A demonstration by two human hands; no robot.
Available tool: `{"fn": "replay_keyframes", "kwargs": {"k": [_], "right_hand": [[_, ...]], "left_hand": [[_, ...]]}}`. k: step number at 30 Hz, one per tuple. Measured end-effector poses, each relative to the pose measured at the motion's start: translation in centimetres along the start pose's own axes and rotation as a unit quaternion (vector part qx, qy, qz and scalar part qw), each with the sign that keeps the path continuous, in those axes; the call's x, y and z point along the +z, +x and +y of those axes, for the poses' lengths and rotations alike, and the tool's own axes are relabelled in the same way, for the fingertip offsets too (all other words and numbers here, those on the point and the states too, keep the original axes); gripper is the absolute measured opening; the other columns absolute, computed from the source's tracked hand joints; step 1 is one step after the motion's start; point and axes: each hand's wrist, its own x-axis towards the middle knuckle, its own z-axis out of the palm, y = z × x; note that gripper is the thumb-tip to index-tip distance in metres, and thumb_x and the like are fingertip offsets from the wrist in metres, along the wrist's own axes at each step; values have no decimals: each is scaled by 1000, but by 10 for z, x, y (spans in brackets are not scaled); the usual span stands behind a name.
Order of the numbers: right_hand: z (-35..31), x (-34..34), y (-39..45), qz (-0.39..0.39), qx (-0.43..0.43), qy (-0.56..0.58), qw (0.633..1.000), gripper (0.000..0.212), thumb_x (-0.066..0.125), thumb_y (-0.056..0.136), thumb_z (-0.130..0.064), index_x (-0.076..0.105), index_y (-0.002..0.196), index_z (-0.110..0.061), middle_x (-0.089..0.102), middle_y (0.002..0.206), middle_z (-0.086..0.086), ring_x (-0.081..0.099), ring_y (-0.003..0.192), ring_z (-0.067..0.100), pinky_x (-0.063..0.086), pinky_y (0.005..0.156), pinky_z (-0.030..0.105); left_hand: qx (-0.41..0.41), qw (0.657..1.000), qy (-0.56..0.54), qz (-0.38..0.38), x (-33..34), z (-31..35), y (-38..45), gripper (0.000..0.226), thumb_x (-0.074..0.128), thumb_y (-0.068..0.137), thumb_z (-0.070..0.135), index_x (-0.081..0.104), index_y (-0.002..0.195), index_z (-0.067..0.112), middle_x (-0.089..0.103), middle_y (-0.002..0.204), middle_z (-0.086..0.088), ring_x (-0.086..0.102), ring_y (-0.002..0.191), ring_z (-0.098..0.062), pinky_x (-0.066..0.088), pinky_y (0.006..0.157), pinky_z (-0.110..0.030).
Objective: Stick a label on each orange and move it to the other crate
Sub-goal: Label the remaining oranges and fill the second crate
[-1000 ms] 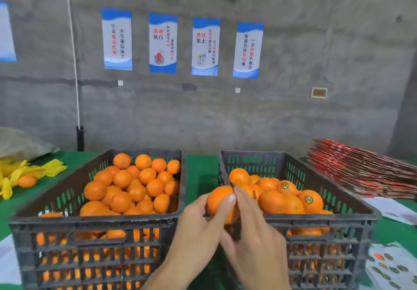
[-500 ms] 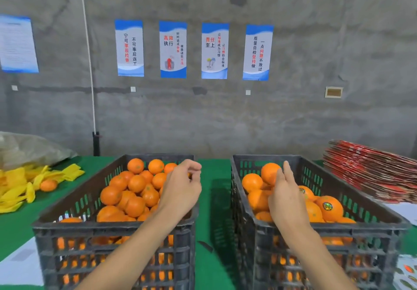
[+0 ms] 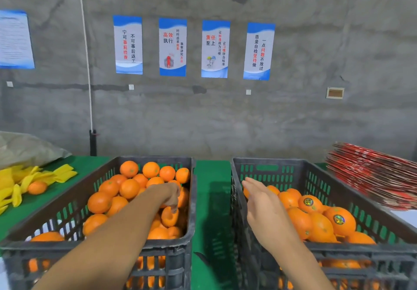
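Two dark plastic crates stand side by side on a green table. The left crate [image 3: 192,217] is full of plain oranges [image 3: 129,188]. The right crate [image 3: 266,161] holds oranges with round labels [image 3: 339,219]. My left hand [image 3: 168,196] reaches down into the left crate near its right wall, and its downward-pointing fingertips touch an orange [image 3: 169,218]. My right hand [image 3: 264,206] hovers over the left edge of the right crate with fingers straight and nothing in it.
A stack of flat red cartons [image 3: 372,177] lies to the right of the crates. Yellow pieces [image 3: 22,181], a loose orange [image 3: 37,187] and a grey bag [image 3: 24,149] lie at the left. A green strip of table [image 3: 211,199] separates the crates. A concrete wall with posters stands behind.
A second ago both hands held one orange between the crates. It went into the right crate; my right hand has drawn back empty, and my left hand has dipped into the left crate.
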Motion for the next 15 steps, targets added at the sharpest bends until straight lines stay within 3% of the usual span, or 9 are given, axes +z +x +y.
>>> {"fn": "replay_keyframes", "kwargs": {"k": [4,6,9,13,15], "right_hand": [[3,3,-2,21,-2,13,1000,53,44,103,-7,41,155,-18,36,162,-6,28,149,6,12,116,9],[4,5,-1,33,-4,20,999,50,46,104,-11,42,154,-17,39,160,-6,31,148,6,11,113,6],[5,6,-1,51,6,43,998,45,48,105,-18,49,150,-18,47,154,-7,40,142,7,24,115,12],[6,7,-2,65,2,62,996,41,55,102,-17,57,142,-15,59,141,-2,53,131,13,41,110,25],[5,7,-3,72,4,68,995,39,57,100,-15,59,139,-14,63,136,0,57,126,16,45,106,28]], "left_hand": [[-9,999,30,30,0,1,34,94,82,88,22,23,162,18,40,160,-10,46,142,-36,50,102,-43],[-16,996,75,52,2,3,45,94,83,87,26,26,161,17,40,160,-11,40,145,-38,46,109,-46],[-64,987,138,51,12,-1,60,78,80,89,32,36,152,16,22,166,-13,17,154,-45,38,115,-53],[-75,984,155,41,18,-17,70,73,81,89,31,41,147,14,33,160,-15,23,151,-44,30,119,-56],[-76,984,153,49,17,-22,73,77,81,89,35,40,150,13,26,164,-18,23,151,-45,29,120,-55]]}}
